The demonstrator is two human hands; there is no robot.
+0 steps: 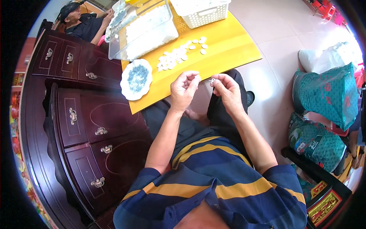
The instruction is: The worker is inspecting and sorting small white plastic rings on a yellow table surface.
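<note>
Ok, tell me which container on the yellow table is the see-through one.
The clear plastic bin at the table's left, full of white pieces; the white basket beside it has opaque perforated walls.

A dark red wooden cabinet (87, 126) with brass drawer handles stood at the left of the yellow table (228, 53). Beyond it sat another person (82, 21) in dark clothing. A white slatted basket (202, 13) rested at the table's far edge. On the pale tiled floor (274, 34) to the right lay two teal sacks (328, 93), with what seemed a white bag (324, 57) behind them.
</note>
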